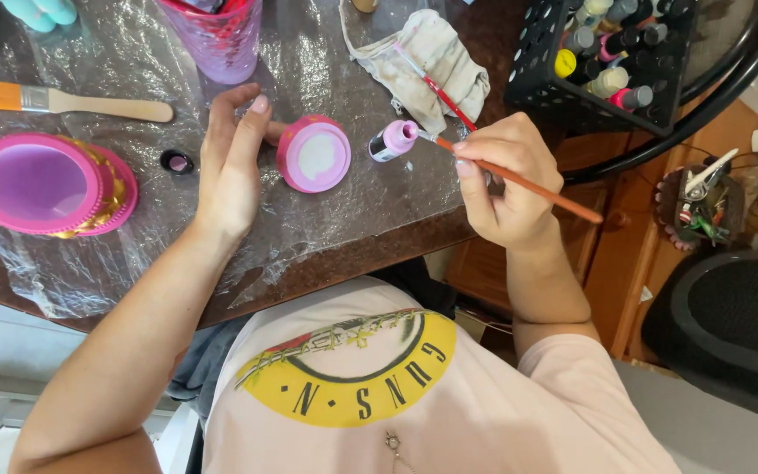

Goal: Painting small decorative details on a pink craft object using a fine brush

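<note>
Fingers of the right hand (504, 180) pinch together around a slim orange-handled paintbrush (519, 181), its tip poked into the neck of a small bottle of pink paint (392, 141) that lies tipped on its side just beside the hand. The left hand (230, 162) rests flat with fingers straight and close together, gripping nothing, its fingertips alongside a round pink lid (313, 154) with a smooth white centre. Everything sits on crinkled, shiny clear plastic sheeting (326, 219) spread over a dark wooden table (326, 263). Just left of that hand lies a tiny black cap (176, 161), and further left a ribbed pink round container (46, 184) with a gold band. Above it lies a flat wooden brush with orange bristles (72, 101). A translucent pink cup (217, 35) stands at the far edge. A rumpled, stained cloth (432, 61) lies beyond the bottle with a thin red-handled brush (439, 89) across it. To the right, a black perforated basket (537, 66) holds small paint bottles packed upright.
</note>
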